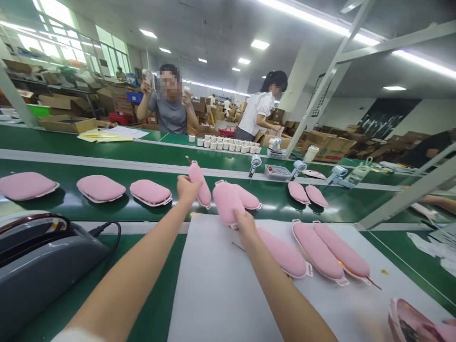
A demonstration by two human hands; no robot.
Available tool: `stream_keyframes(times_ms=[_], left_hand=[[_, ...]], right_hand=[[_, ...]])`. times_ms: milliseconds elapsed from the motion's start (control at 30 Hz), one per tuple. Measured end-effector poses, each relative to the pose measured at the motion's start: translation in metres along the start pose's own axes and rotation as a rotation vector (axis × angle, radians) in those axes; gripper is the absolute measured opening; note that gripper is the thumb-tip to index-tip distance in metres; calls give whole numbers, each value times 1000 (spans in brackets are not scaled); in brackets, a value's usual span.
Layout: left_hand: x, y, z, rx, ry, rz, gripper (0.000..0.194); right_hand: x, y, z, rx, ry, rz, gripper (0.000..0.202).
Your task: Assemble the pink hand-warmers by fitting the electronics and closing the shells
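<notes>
My left hand point(188, 188) is closed round a narrow pink padded piece point(200, 184), held upright above the green belt. In my right hand point(245, 224) is another pink padded piece point(227, 202), gripped at its lower end. Behind that one, a further pink piece point(247, 196) lies partly hidden on the belt. Below and right of my right hand, several pink pieces point(318, 249) lie on the white sheet point(213, 280), some with a thin wire showing.
More pink pieces point(100, 188) lie along the green belt point(67, 206). A dark glossy device point(46, 266) stands at lower left. Beyond are small white cups point(231, 145), handheld fans point(255, 164) and two people. A slanted metal post rises at right; an open pink shell point(409, 323) is lower right.
</notes>
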State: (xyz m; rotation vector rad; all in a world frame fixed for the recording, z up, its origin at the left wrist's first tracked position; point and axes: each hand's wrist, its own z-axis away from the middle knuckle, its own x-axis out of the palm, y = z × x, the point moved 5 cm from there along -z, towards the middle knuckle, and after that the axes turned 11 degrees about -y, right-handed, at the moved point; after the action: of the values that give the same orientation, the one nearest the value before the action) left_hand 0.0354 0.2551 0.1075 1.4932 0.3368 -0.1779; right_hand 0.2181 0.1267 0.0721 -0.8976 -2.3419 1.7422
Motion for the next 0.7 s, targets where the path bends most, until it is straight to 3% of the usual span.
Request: stream_keyframes(times_ms=[100, 167, 200, 267, 367, 433, 500, 600, 700], left_hand=[[-47, 1, 40, 66, 0, 128, 58], [-67, -7, 77, 88, -171, 439, 47], [-75, -17, 98, -8, -196, 575, 44], [-75, -45, 142, -345, -306, 757, 40], [-65, -81, 192, -609, -313, 880, 38], [-57, -96, 207, -570, -282, 921, 46], [-47, -103, 214, -475, -311, 957, 56], [-29, -102, 223, -425, -580, 958, 72], [-22, -99, 228, -340, -782, 885, 86]], right_hand=[[45, 8, -38, 155, -210, -4, 38], [63, 5, -52, 228, -288, 8, 24], [69, 0, -55, 248, -313, 17, 25], [74, -11, -46, 266, -363, 29, 40], [70, -26, 7, 281, -529, 7, 54], [64, -34, 66, 289, -728, -50, 54], [57, -48, 125, 192, -940, -141, 75], [35, -56, 172, 216, -853, -204, 84], [23, -53, 184, 340, -805, -354, 78]])
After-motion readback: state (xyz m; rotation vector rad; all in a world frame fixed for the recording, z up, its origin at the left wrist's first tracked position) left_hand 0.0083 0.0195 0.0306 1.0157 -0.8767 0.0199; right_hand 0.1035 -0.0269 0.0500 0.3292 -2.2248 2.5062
